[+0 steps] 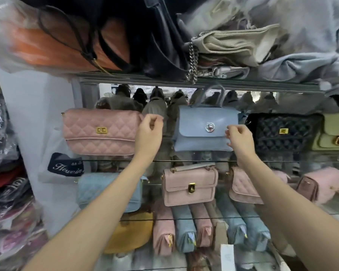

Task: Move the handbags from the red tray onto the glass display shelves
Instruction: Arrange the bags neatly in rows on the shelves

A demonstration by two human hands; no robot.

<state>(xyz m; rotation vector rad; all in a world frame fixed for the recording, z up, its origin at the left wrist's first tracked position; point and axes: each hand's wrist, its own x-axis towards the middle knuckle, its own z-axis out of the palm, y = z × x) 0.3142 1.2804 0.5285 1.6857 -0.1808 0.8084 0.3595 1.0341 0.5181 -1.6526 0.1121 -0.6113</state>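
Two hands raised at the blue bag point(196, 140) on the upper glass shelf point(204, 160).
Left hand point(148, 133) fingers point(155, 119) curl on nothing; right hand point(241, 138) fingers point(230, 133) curl at the blue bag's right edge, grip unclear. Four on that shelf: pink bag point(98, 132), blue bag, black bag point(282, 133), green bag point(333, 132). Four more bags on the lower shelf point(184, 219). White carrier point(53, 133), left, reads "Hewein".

A blue handbag point(205, 130) with a top handle and a round silver clasp stands upright on the upper glass shelf point(184, 160). A pink quilted bag point(100, 132) stands to its left, and a black quilted bag point(282, 133) and an olive bag point(335, 133) to its right. All four face front. On the shelf below stand a pale blue quilted bag point(106, 189), a pink flap bag point(190, 185) and more pink bags.
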